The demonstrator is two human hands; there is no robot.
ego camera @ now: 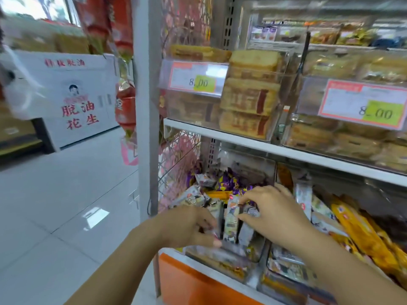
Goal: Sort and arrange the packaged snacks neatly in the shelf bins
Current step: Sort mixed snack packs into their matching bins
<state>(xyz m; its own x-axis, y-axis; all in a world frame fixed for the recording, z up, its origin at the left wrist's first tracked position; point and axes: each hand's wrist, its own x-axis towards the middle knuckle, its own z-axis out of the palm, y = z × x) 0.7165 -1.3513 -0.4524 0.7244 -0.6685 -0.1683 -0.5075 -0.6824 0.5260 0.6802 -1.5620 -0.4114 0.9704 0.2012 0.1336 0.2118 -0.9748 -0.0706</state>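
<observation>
Lower shelf, 6 o'clock in view: both hands in clear bin (220, 258). Left hand (189, 225), fingers curled, gripped 9 o'clock end of short row of snack packets (231, 216) standing on edge. Right hand (271, 212) pinched packet top at row's 3 o'clock end. Row looked squared, but only few packets in it. Behind, at 12 o'clock, purple-wrapped sweets (229, 183) and grey packets (193, 198) lay jumbled. Yellow packets (363, 234) in bin at 3 o'clock leaned loosely. Judgement: task early-to-middle, most tidying left.
</observation>
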